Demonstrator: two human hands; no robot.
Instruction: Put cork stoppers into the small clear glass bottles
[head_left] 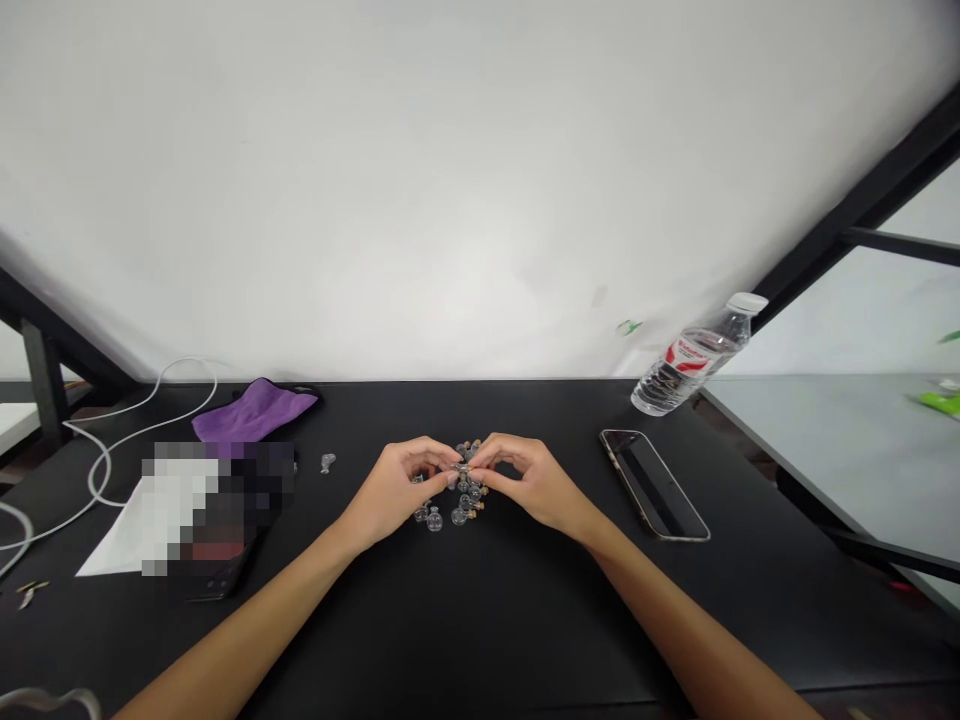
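Observation:
Several tiny clear glass bottles, some with cork stoppers, lie in a cluster on the black table. Over this cluster my left hand and my right hand meet fingertip to fingertip. Both pinch one small clear bottle between thumb and forefinger, the left hand on its left side and the right hand on its right. The fingers partly hide it and the bottles behind. Another small clear glass piece lies apart, left of my left hand.
At the right are a phone and a tilted-looking water bottle. On the left lie a purple cloth, a white sheet beside a pixelated area, and a white cable. A white wall rises behind the table.

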